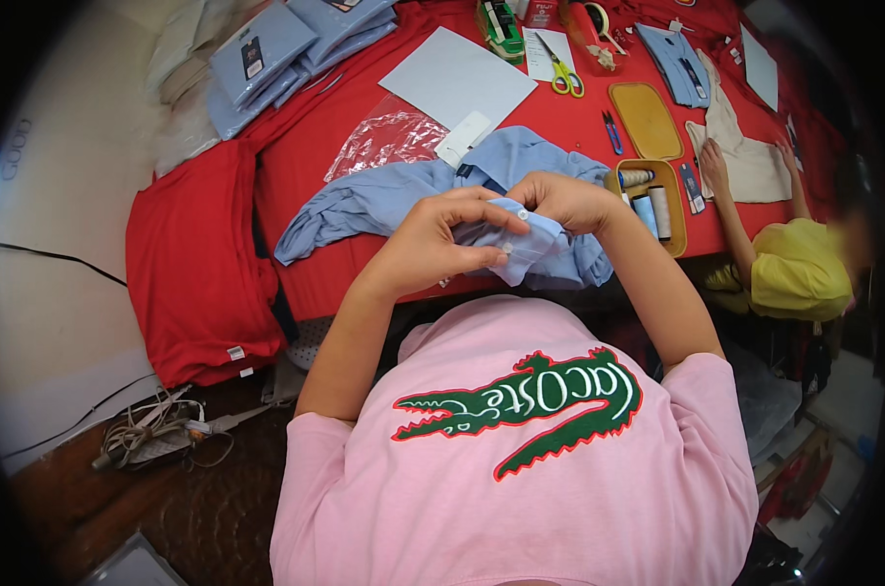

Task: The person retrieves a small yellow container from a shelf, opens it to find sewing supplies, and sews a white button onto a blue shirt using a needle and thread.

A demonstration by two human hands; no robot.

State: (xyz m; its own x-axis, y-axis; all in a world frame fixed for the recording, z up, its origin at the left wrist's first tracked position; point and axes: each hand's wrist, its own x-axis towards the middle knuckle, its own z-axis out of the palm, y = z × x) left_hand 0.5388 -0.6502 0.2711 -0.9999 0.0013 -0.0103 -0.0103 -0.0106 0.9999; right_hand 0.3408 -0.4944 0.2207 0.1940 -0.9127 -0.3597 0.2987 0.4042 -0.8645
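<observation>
A light blue shirt [364,202] lies bunched along the near edge of the red-covered table, with its sleeve spread toward the left. My left hand [442,239] is closed on a buttoned part of it, thumb and fingers curved around the cloth. White buttons show on this part by my left fingertips. My right hand [567,202] grips the same cloth just to the right, its fingers bent and partly hidden by the fabric. A yellow box [679,244] with spools of thread [661,213] stands beside my right wrist.
Behind the shirt lie a clear plastic bag [384,140], a white sheet [452,76], scissors [563,74], thread snips [612,133] and a yellow lid [648,119]. Red garments [200,264] hang at left, near bagged shirts [262,57]. At right, a co-worker's hands touch cream cloth [755,168].
</observation>
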